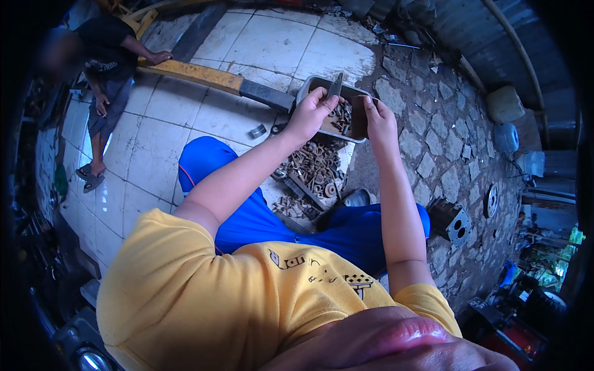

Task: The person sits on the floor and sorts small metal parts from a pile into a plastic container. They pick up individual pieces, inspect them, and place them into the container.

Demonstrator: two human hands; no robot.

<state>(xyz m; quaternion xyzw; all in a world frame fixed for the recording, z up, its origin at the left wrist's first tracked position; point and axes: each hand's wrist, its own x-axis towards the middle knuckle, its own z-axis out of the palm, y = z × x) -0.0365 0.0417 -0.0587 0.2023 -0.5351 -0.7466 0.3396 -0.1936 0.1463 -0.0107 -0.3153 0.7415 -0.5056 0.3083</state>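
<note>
My left hand [312,111] pinches a thin, pointed, grey metal piece [336,86] between thumb and fingers, its tip pointing up and away from me. My right hand [381,121] grips the edge of a brown flat piece [359,118], whose material I cannot tell. Both hands are above a grey rectangular bin [342,137] with bolts [342,117] inside. On the floor between the bin and my legs lies a heap of rusty nuts, washers and other small metal parts [320,162]. A long dark metal bar [306,191] rests among them.
A yellow and black steel beam [199,76] runs up to the bin's left side. Another person [109,60] leans a hand on it. A metal ring [258,131] lies on the tiles. To my right, an engine block [452,222] and a wheel-like metal disc [492,201] rest on stone paving.
</note>
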